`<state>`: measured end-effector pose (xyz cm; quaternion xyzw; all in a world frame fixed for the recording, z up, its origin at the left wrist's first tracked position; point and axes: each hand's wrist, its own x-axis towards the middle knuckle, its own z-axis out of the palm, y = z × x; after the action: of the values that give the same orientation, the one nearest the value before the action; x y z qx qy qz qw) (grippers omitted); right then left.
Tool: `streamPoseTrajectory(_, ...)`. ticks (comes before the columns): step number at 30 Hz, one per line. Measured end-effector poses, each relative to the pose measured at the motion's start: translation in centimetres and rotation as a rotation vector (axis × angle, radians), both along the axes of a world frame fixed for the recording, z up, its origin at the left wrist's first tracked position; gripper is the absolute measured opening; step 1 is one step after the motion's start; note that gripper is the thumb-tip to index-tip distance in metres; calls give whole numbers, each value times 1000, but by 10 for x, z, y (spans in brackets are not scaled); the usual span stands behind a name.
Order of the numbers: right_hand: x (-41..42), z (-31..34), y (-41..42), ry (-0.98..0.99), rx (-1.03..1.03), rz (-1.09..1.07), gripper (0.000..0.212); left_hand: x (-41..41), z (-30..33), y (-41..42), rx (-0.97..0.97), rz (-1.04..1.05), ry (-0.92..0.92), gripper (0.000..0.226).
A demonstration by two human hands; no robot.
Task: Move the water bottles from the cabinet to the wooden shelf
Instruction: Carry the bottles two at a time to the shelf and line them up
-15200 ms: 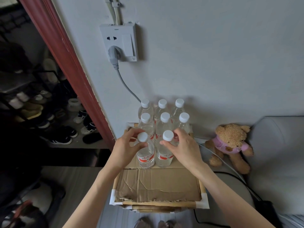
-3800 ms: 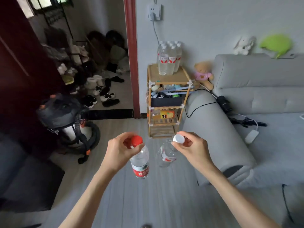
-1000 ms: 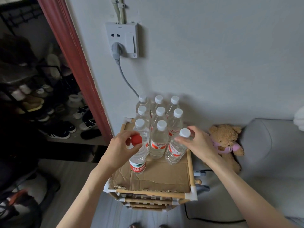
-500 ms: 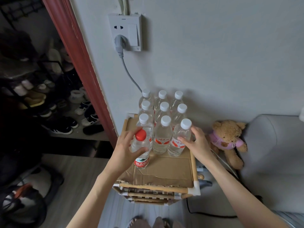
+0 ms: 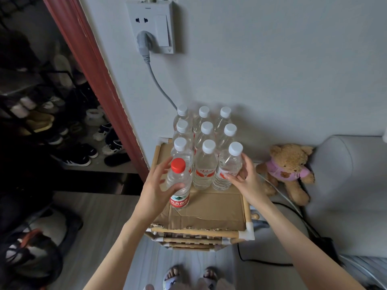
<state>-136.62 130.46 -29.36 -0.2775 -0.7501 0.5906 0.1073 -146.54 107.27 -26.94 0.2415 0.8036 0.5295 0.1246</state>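
Note:
Several clear water bottles with white caps stand in rows at the back of the wooden shelf, whose top is covered with cardboard. A red-capped bottle stands upright on the cardboard in front of the left column. My left hand holds it, thumb across its front and fingers spread behind it. My right hand grips the front right white-capped bottle, which stands in line with the front row. No cabinet is in view.
A teddy bear leans on the grey sofa right of the shelf. Above the bottles a grey cable hangs from a wall socket. Left of the red door frame is a shoe rack. A vacuum cleaner sits lower left.
Both bottles came down onto the shelf top. The right-hand bottle went from tilted to upright in the front row. The fingers of my left hand have spread behind the red-capped bottle.

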Motion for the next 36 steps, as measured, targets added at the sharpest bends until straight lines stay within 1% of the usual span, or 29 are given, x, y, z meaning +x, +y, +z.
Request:
streamPoseTrajectory(3,2,-17,-2,-81,1,18,75,12,-30,-3,-21,116,-88,88)
streamPoseTrajectory(5,2,-26,-5,-139,34,9,73,19,-51,0,-99,175,-154,95)
streamPoseTrajectory(6,1,-29,-8,-159,45,3,73,22,-60,3,-151,196,-188,94)
streamPoseTrajectory(8,-1,-33,-12,-154,47,-14,70,23,-77,9,-178,247,-271,87)
streamPoseTrajectory(11,-6,-33,-16,-130,48,-70,64,23,-89,12,-192,298,-299,70)
streamPoseTrajectory(14,-7,-36,-13,-140,69,-84,62,21,-90,7,-175,248,-335,55)
streamPoseTrajectory(15,-6,-38,-12,-149,77,-84,63,19,-91,5,-176,227,-317,53)
streamPoseTrajectory(17,-5,-41,-11,-155,75,-84,64,22,-89,7,-162,224,-286,52)
streamPoseTrajectory(19,-5,-41,-12,-149,63,-91,64,28,-89,13,-122,293,-285,52)
streamPoseTrajectory(22,-8,-38,-14,-133,51,-100,63,39,-93,24,-112,391,-252,55)
streamPoseTrajectory(25,-9,-36,-14,-121,64,-90,61,41,-96,28,-99,438,-252,57)
streamPoseTrajectory(31,-7,-42,-13,-131,20,-85,61,38,-100,28,-76,433,-285,55)
streamPoseTrajectory(34,-7,-45,-12,-130,26,-88,61,35,-100,26,-82,407,-300,59)
streamPoseTrajectory(36,-8,-46,-12,-133,33,-92,62,32,-99,23,-92,351,-296,62)
